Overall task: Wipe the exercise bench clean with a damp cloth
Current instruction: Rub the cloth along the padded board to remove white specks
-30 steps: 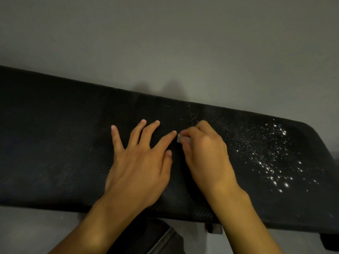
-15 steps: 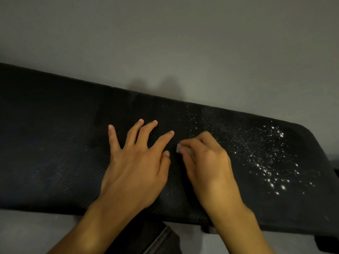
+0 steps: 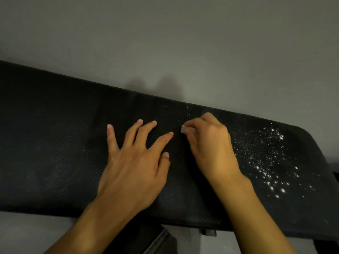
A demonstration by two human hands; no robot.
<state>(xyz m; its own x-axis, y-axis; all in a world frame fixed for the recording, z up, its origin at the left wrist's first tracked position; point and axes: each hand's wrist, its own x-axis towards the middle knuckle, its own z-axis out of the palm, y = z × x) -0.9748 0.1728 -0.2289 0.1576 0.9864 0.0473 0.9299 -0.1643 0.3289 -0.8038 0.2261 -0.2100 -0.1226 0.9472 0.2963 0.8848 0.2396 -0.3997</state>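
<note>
Black woven-look padding, that's the surface [image 3: 55, 153], running from the left edge to a rounded right end. The left hand [image 3: 132, 165] lies flat on the middle of it, fingers spread wide, gripping nothing. The right hand [image 3: 211, 149] sits just beside it with its grip closed down on the cloth [image 3: 183, 129]. Only a small pale corner pokes out past the fingertips, down on the surface near the far edge. Compared with half a second back, the right hand and cloth have slid up toward the far edge, while the left hand hasn't really budged. The surface looks dull and mostly clean on its left half. The right end is covered in a scatter of white specks [image 3: 266, 162], fine ones next to the right hand and bigger bright ones toward the near right corner.
</note>
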